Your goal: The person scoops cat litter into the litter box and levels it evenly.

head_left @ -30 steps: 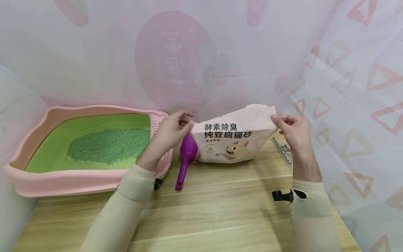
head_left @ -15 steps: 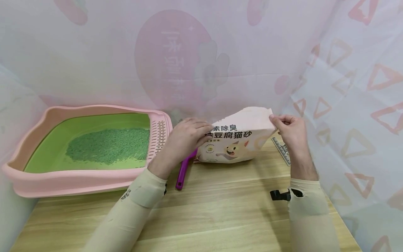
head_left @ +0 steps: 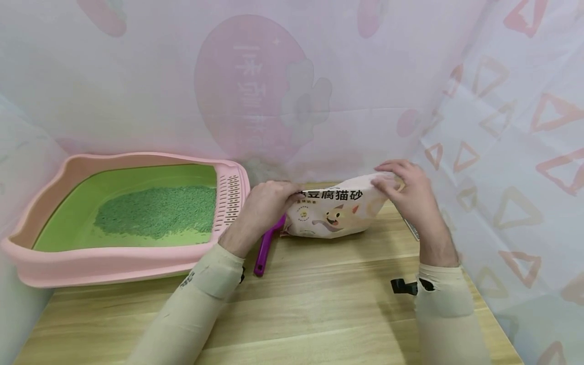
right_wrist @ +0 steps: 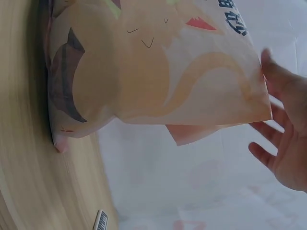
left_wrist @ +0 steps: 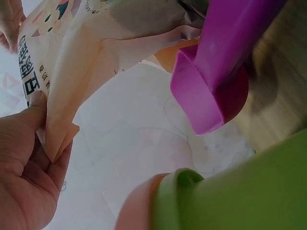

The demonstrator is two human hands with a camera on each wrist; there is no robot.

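A pale pink bag of cat litter (head_left: 335, 218) with a cartoon cat and dark lettering stands on the wooden table, its top part folded over toward the back. My left hand (head_left: 264, 205) pinches the upper left end; in the left wrist view, thumb and fingers hold its folded corner from both sides. At the upper right end, my right hand (head_left: 408, 190) holds the edge between a thumb in front and fingers behind, as the right wrist view shows too. A purple scoop (head_left: 264, 256) lies beside the bag, its bowl mostly hidden behind my left hand in the head view.
To the left stands a litter box with a pink rim (head_left: 118, 261) and green inside, holding green litter granules (head_left: 155, 210). A small patterned strip (head_left: 412, 230) lies right of the bag. Printed cloth walls (head_left: 365, 101) close off the back and sides.
My left hand has moved right onto the bag's upper left end. The bag's top has folded down and back, lowering its edge. My right hand has shifted slightly left and spread over the fold.
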